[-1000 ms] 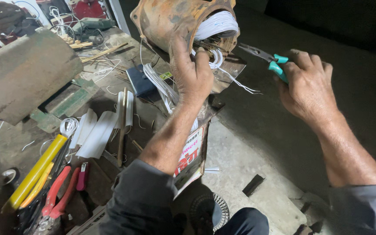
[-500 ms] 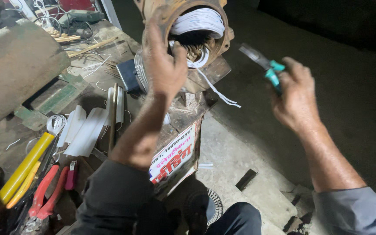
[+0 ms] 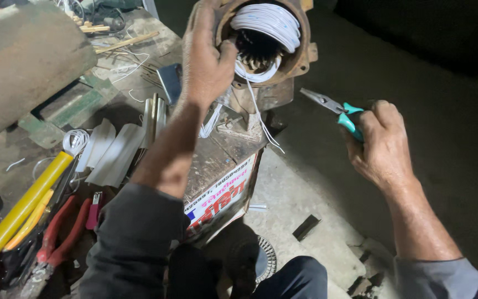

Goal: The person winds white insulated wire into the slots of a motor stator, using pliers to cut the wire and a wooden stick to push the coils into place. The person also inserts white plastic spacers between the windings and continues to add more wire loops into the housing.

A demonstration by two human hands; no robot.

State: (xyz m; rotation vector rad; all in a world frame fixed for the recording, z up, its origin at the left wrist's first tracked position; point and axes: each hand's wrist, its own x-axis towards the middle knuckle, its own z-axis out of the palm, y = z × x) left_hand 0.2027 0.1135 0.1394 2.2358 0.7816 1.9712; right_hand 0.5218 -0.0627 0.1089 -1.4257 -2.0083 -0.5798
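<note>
rusty round metal motor shell (image 3: 291, 66) with white wire coils (image 3: 269, 22) packed inside sits far from me, on top of a worn wooden box (image 3: 217, 160) in the middle. i see my left hand (image 3: 206, 63) up on the near rim of that shell, fingers curled over the edge and clenched on it, the thumb poking toward the white coils. some loose white strands (image 3: 261, 124) hang down from the opening over the front of the box.

my right hand (image 3: 383, 144) is off to the right, well apart from the shell. its fingers are wrapped tight around small pliers with teal handles and a thin pointed nose (image 3: 333, 108). the nose points left, toward the shell, but touches nothing.

i think the step now is holding the shell steady while the pliers get ready to work on the wires. the next move, i guess, needs the pliers' nose brought across to the coils, slow and careful, so the thin wires do not get nicked.

on the left, near me, lie a long yellow-handled tool (image 3: 23, 205), red-handled pliers (image 3: 62, 235) and some flat white strips (image 3: 112, 152). a big grey-brown slab (image 3: 23, 61) sits far left.
</note>
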